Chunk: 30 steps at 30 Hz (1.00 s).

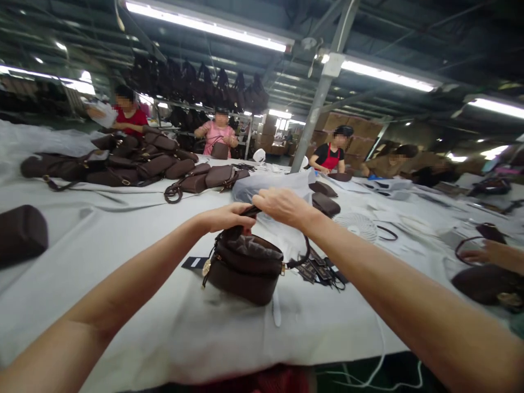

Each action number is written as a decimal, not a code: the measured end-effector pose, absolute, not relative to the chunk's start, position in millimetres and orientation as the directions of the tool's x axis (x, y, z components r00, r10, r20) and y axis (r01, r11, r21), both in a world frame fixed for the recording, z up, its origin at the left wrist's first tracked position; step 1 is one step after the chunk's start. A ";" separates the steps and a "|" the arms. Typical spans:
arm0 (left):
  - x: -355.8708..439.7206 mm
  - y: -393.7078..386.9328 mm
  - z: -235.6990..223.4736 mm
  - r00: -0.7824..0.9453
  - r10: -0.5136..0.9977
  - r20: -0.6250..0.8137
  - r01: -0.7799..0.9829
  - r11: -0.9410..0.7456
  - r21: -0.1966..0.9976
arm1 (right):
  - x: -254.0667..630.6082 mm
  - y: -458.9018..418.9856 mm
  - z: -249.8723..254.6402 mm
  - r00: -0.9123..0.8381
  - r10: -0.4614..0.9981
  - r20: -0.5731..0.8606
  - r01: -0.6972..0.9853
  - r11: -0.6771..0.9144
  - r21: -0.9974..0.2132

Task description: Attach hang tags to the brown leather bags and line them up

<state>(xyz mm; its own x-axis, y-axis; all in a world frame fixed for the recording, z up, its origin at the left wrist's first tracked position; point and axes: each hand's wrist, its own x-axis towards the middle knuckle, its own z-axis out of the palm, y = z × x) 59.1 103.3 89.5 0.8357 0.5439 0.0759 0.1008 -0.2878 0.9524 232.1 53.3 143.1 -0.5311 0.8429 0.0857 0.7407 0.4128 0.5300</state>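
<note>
A dark brown handbag (243, 275) stands on the white-covered table in front of me, its top open and clear plastic showing inside. At its back upper edge, my left hand (229, 217) grips a dark strip of the bag, thumb toward me. My right hand (282, 206) is closed on the same strip just to the right; whether this is strap or rim I cannot tell. A round gold charm (206, 268) hangs at the bag's left side. The strap (303, 259) loops out on the right beside several black tags (317, 268).
Brown bags (139, 158) are piled at the back left, and another brown bag (22, 234) lies at the left edge. A white fan (356, 226) lies right of centre. A co-worker's hand (487, 254) handles a bag at far right. More people work across the table.
</note>
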 end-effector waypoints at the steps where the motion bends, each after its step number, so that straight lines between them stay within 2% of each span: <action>1: 57.0 101.1 88.1 0.828 0.554 0.083 0.064 -0.241 0.968 | 230.2 55.2 145.8 -0.552 0.826 0.116 0.732 0.413 0.543; 3: 53.8 96.4 84.3 0.796 0.599 0.086 -0.012 -0.126 0.992 | 227.9 60.7 150.5 -0.595 0.787 0.163 0.724 0.437 0.535; 5: 50.8 92.3 78.5 0.755 0.654 0.054 -0.033 -0.044 0.998 | 234.2 66.4 152.2 -0.623 0.759 0.190 0.743 0.498 0.446; 6: 48.9 90.9 74.8 0.734 0.678 0.028 -0.016 -0.024 1.000 | 242.5 67.9 150.8 -0.625 0.754 0.203 0.764 0.539 0.354; 8: 43.4 89.9 66.4 0.701 0.712 -0.033 0.028 0.019 0.999 | 270.3 65.1 141.6 -0.566 0.793 0.226 0.820 0.569 0.058; 10: 36.1 91.2 58.7 0.679 0.729 -0.087 0.022 0.098 0.995 | 307.0 52.5 121.0 -0.386 0.911 0.146 0.874 0.411 -0.260; 11: 32.4 92.5 55.7 0.673 0.733 -0.100 -0.005 0.140 0.990 | 325.1 42.7 106.2 -0.247 0.969 0.024 0.906 0.240 -0.350; 12: 29.0 94.2 53.7 0.668 0.736 -0.105 -0.036 0.173 0.984 | 340.9 31.2 88.7 -0.083 0.992 -0.100 0.944 0.046 -0.328; 13: 26.2 96.0 52.5 0.664 0.740 -0.103 -0.066 0.195 0.979 | 353.3 18.9 69.0 -0.007 0.988 -0.152 0.960 -0.036 -0.279; 17: 21.7 103.3 53.0 0.648 0.757 -0.081 -0.176 0.252 0.952 | 363.8 -20.5 -14.2 0.104 0.974 -0.203 0.974 -0.141 -0.177; 22: 18.4 109.5 52.7 0.680 0.729 -0.079 -0.269 0.347 0.898 | 341.2 -11.0 -71.5 0.242 0.970 -0.031 0.968 -0.244 -0.065; 25: 12.4 111.1 51.1 0.667 0.740 -0.091 -0.263 0.347 0.900 | 334.0 14.2 -80.4 0.209 0.976 0.054 0.978 -0.207 -0.032; 30: 5.6 110.2 48.6 0.583 0.804 -0.121 -0.258 0.325 0.910 | 324.6 47.5 -90.5 0.155 0.983 0.097 0.988 -0.156 0.004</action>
<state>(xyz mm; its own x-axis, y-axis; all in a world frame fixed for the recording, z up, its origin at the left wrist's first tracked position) 5.6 110.2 48.6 0.5827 0.8036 -0.1213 -0.2582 0.3246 0.9099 324.6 47.5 -90.5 0.1548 0.9832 0.0967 0.9878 -0.1559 0.0041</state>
